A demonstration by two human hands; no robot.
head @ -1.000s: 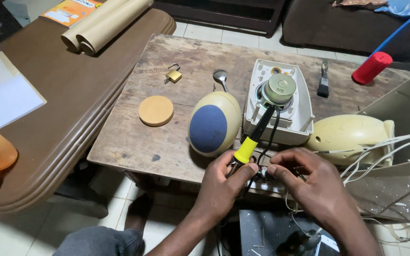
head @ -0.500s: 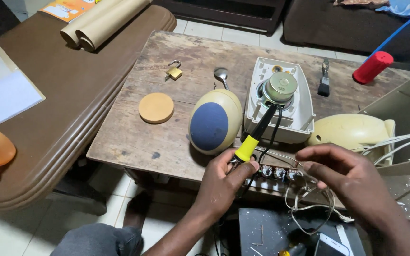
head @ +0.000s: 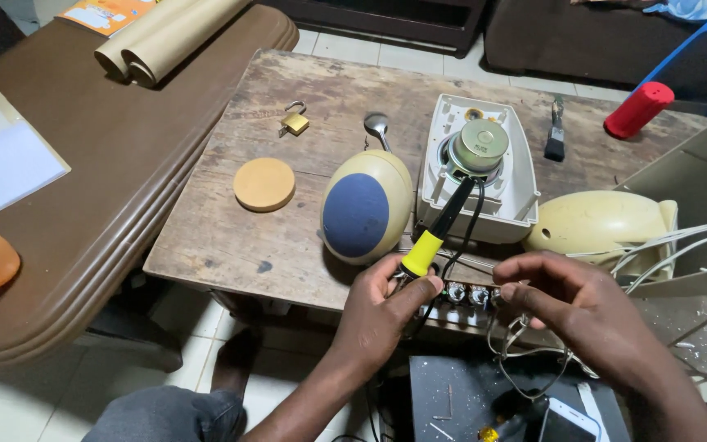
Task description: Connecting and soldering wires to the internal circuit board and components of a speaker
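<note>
Fingers of your left hand clamp the yellow-handled soldering iron at the wooden table's near edge, tip angled clear; your right hand pinches thin wires loosely.

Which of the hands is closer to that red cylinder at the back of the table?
Right. The right hand lies below the red cylinder, on its side of the table; the left hand, gripping the yellow-handled tool, is farther left.

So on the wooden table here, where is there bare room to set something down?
Bare wood lies along the far edge of the wooden table, behind the padlock, and at the near-left corner, between the round tan disc and the table's front edge. It is crowded around the open speaker housing and near both hands, left hand and right hand.
</note>
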